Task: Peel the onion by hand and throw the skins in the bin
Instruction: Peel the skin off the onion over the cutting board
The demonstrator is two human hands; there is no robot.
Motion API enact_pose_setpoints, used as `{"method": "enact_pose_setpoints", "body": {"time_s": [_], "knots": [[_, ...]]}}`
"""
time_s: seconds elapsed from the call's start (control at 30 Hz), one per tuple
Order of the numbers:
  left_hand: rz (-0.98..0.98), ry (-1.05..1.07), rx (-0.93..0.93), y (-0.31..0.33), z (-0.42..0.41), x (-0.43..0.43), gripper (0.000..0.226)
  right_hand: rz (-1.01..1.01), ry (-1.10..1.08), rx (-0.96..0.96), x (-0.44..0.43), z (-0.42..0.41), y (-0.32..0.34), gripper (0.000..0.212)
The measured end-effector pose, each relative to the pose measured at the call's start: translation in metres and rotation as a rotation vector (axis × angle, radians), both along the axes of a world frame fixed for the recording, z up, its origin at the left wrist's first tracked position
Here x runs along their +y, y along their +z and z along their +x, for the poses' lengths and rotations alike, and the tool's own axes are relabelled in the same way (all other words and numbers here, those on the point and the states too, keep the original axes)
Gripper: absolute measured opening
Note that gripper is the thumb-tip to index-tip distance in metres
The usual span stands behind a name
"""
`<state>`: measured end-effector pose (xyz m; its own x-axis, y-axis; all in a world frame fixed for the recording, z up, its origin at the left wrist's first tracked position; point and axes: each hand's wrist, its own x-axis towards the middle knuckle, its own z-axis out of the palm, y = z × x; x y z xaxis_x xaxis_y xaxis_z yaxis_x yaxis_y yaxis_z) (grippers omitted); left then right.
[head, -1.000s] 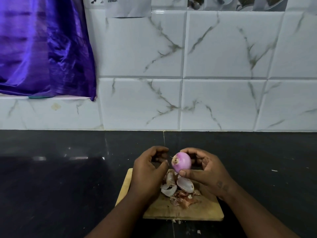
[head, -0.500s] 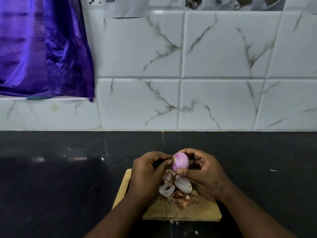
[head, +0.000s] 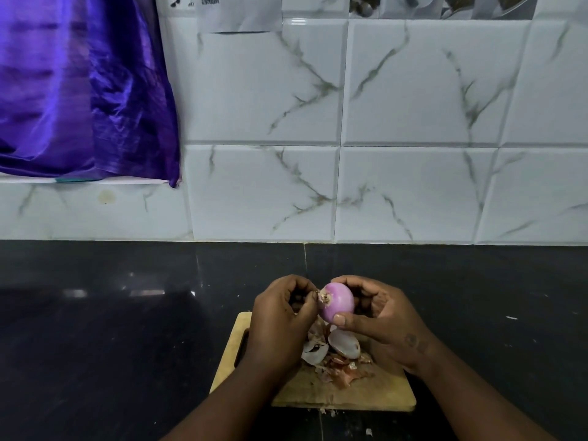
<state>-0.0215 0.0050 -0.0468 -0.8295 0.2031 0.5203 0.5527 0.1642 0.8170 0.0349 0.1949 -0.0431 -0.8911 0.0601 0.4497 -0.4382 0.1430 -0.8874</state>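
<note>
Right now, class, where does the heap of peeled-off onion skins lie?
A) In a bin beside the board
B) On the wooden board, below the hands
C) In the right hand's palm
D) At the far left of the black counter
B: the skins lie heaped on the wooden board, just below the onion that the right hand holds; no bin is in view.

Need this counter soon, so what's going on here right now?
A person is peeling an onion by hand above a wooden cutting board on the dark countertop. The right hand grips the onion, which looks mostly peeled, while the left hand pinches the dry tuft at its end. A pile of skins lies on the board, not yet thrown away. No bin is in view.
</note>
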Motion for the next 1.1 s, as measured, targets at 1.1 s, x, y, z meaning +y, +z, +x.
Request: {"method": "enact_pose_setpoints", "body": {"time_s": [1.1], "knots": [[-0.044, 0.02, 0.025, -0.001, -0.006, -0.004, 0.032, -0.316, 0.206, -0.108, 0.004, 0.004, 0.009, 0.057]]}}
